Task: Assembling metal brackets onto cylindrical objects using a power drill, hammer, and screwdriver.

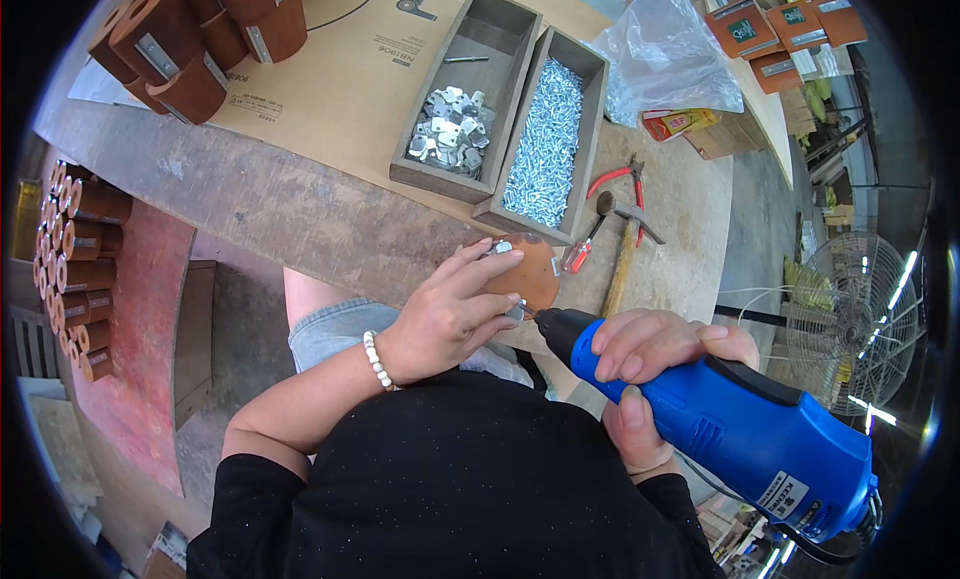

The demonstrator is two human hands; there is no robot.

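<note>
Right hand [655, 364] grips a blue driver [740, 424], its long axis pointing left at a brown disc [530, 269] on the near desk [300, 209] edge, pinned under left-hand fingers [480, 279].

Bright, even daylight, soft shadows, sharp centre (strong fisheye bending and black vignette at the rim).

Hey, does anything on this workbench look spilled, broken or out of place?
Nothing stands out. The screws and metal brackets sit inside their wooden trays, and the pliers, hammer and screwdriver lie loose beside them. The left hand steadies a brown wooden piece; the right hand holds a blue electric screwdriver.
</note>
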